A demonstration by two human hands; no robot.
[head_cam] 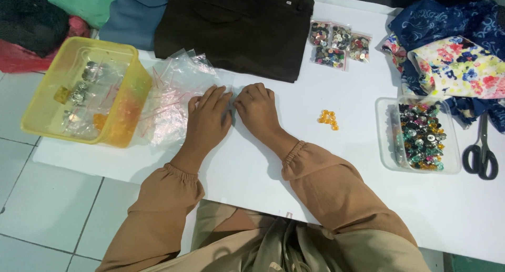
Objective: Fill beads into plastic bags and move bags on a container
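Your left hand (209, 117) and right hand (256, 110) lie flat, palms down, fingertips almost meeting over a small clear plastic bag (232, 96). The bag is mostly hidden beneath them, so its long axis cannot be read, nor whether either hand grips it. It sits mid-table, just before the dark folded trousers (236, 27) at the far edge. A crinkled pile of clear bags (171, 101) leans against the yellow tub (84, 90) at the left edge (contents blurred). Orange beads (328, 119) cluster rightward, near the clear tray of buttons (419, 135); scissors (482, 151) lie beyond.
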